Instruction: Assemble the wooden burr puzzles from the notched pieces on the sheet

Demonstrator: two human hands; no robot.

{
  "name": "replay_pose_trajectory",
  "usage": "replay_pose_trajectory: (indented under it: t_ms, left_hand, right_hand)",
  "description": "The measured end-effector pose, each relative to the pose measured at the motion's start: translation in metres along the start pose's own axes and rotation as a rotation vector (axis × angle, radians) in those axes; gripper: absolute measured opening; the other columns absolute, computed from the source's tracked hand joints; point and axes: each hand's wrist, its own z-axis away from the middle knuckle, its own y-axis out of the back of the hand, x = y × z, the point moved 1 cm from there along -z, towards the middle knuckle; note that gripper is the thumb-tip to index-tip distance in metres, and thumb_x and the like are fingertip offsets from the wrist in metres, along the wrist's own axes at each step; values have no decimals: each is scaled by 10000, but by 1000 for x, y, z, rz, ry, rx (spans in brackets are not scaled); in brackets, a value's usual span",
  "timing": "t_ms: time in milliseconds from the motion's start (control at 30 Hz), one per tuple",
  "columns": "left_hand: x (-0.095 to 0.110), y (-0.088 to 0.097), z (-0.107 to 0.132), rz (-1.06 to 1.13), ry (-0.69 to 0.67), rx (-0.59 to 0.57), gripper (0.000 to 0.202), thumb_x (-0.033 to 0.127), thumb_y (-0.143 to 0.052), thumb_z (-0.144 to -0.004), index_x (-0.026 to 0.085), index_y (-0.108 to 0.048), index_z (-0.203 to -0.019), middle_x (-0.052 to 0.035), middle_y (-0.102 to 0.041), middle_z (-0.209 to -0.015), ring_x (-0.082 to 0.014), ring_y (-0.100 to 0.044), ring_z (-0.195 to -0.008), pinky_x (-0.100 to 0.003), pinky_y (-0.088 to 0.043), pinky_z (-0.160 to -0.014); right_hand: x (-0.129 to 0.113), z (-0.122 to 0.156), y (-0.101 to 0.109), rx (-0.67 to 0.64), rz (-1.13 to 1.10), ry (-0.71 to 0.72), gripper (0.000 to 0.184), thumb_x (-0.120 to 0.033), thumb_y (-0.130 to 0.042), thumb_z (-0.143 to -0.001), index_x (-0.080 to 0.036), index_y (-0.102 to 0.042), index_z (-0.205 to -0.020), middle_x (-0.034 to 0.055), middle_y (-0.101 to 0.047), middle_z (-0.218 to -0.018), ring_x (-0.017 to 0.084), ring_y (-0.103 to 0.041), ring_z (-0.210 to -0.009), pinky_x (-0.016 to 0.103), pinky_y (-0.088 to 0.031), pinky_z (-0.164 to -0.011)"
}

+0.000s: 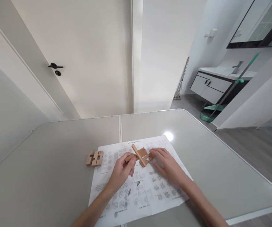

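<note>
Over a printed paper sheet (117,214), both hands are at a small group of wooden puzzle pieces (142,153). My left hand (124,165) is closed, pinching the end of a wooden puzzle piece (131,157) that meets a slanting wooden bar. On the other side, my right hand (163,162) has its fingertips around a short wooden piece at the right of the group. Whether the pieces interlock or only touch, I cannot tell. Off the sheet's left edge, several notched wooden blocks (95,158) lie side by side.
The grey table (43,176) has a seam down its middle and a pale rim. Beyond its far edge stands a closed door (90,56) with a black handle. Farther right are a sink cabinet (211,85), a green dustpan (206,117) and a mop (183,78).
</note>
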Motion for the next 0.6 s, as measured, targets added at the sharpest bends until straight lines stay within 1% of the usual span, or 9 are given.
replay_pose_trajectory:
  t_ms: [67,133,200,300,433,533,600]
  left_hand:
    - [1,0,0,-20,0,-5,333,502,-583,-985,182,-582,-893,67,-436,-566,-104,-408,-506,-247,-425,-563]
    - [3,0,1,-39,1,-6,353,517,-596,-974,182,-585,-863,61,-454,-572,-104,-426,-509,-247,-422,-570]
    - [4,0,1,-50,6,0,367,533,-603,-966,179,-604,-868,56,-467,-582,-104,-433,-512,-247,-425,-572]
    - [4,1,1,-57,31,12,386,553,-611,-956,174,-630,-887,52,-473,-577,-107,-435,-514,-245,-421,-554]
    - [3,1,0,-61,35,19,414,575,-587,-963,165,-640,-931,50,-484,-563,-113,-444,-512,-257,-436,-570]
    - [2,1,-1,-65,12,44,425,581,-540,-986,168,-623,-929,44,-490,-585,-120,-466,-542,-265,-443,-609]
    - [2,2,-2,-61,-2,67,434,590,-527,-988,174,-603,-892,32,-501,-630,-126,-475,-580,-269,-445,-627]
  right_hand:
    - [2,-9,-1,-57,-9,27,387,-174,-589,-976,-281,-553,-1346,94,-651,-1280,311,-548,-1232,531,-527,-994]
    - [3,-16,-1,-107,-16,32,319,-165,-607,-963,-265,-600,-1266,90,-670,-1189,307,-555,-1165,503,-537,-943]
    - [5,-21,-1,-147,-34,15,213,-172,-615,-958,-246,-634,-1157,84,-666,-1108,291,-560,-1082,464,-539,-889]
    - [6,-24,0,-191,-79,-28,76,-195,-601,-959,-231,-630,-1020,73,-648,-1034,261,-559,-983,412,-527,-816]
    - [7,-24,3,-213,-146,-91,55,-201,-615,-926,-228,-599,-972,55,-637,-1004,234,-571,-932,356,-498,-757]
    - [8,-24,5,-225,-194,-138,19,-215,-602,-936,-227,-592,-924,27,-630,-936,194,-575,-818,308,-458,-688]
    - [8,-23,6,-211,-225,-165,68,-239,-568,-961,-227,-594,-899,12,-625,-882,178,-554,-753,292,-419,-652]
